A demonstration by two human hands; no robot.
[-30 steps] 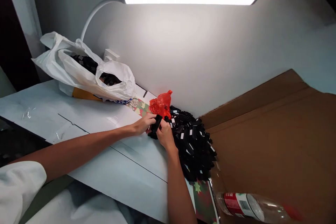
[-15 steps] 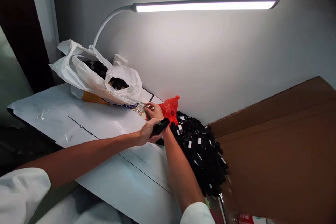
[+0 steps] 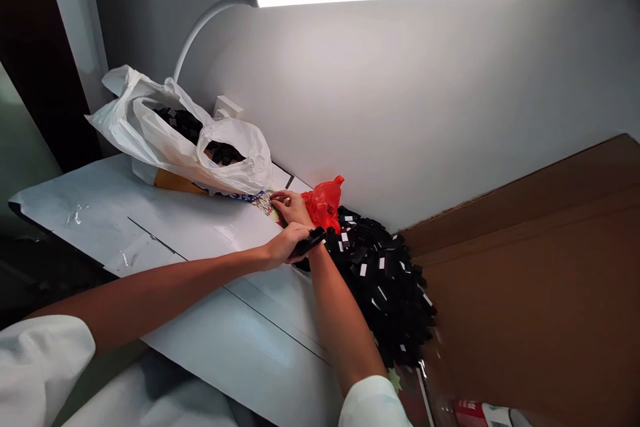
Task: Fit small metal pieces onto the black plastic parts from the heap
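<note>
Black piece (image 3: 311,241) gripped; in left hand (image 3: 289,243)

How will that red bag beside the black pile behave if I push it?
The red bag looks thin and crumpled, so it would probably fold. Small and filmy, it is likely light, though its contents are unclear. Its loose peak may flop over.

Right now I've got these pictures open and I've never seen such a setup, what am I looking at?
No machine here: these are a person's bare hands, all seen from one head-worn camera looking forward and down. On the white table are a pile of black pieces, a red bag and a white bag with black things inside. The left hand holds a black piece. The right hand is beside some small shiny bits; whether it holds one is too small to tell.
</note>
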